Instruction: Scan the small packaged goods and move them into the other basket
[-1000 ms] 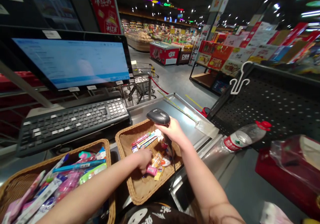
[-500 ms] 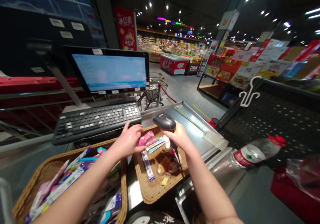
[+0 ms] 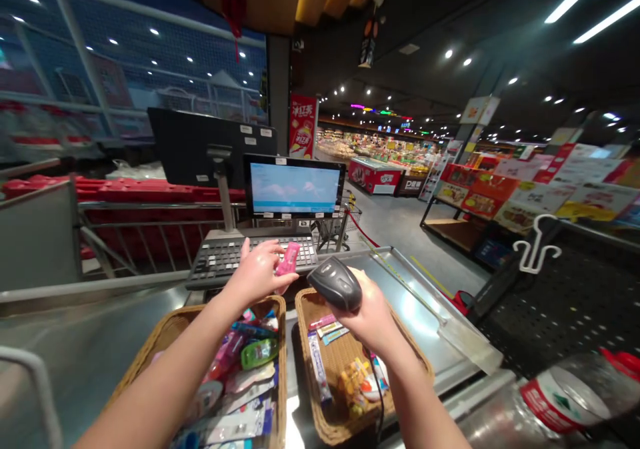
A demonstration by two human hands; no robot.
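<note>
My left hand (image 3: 257, 269) holds a small pink bottle-shaped item (image 3: 289, 259) between thumb and fingers, in front of the keyboard (image 3: 220, 252). My right hand (image 3: 369, 307) is wrapped round a black barcode scanner (image 3: 336, 282), whose head points left toward the pink item without touching it. The scanner's cable hangs down over the right wicker basket (image 3: 320, 429), which contains thin colourful packets (image 3: 331, 332) and small yellow and orange pieces (image 3: 355, 381). Below my left forearm stands another wicker basket (image 3: 281, 369), full of mixed packets and a green bottle (image 3: 259, 353).
A lit monitor (image 3: 296, 187) stands behind the keyboard. The metal counter (image 3: 400, 289) stretches off to the right. A large clear bottle with a red cap (image 3: 565, 395) lies at lower right, and a white hanger (image 3: 537, 245) hangs on the black perforated panel (image 3: 595, 289).
My left hand has lifted the pink item from over the right basket up toward the keyboard. The scanner now faces it more closely. My view has tilted up and turned left.
</note>
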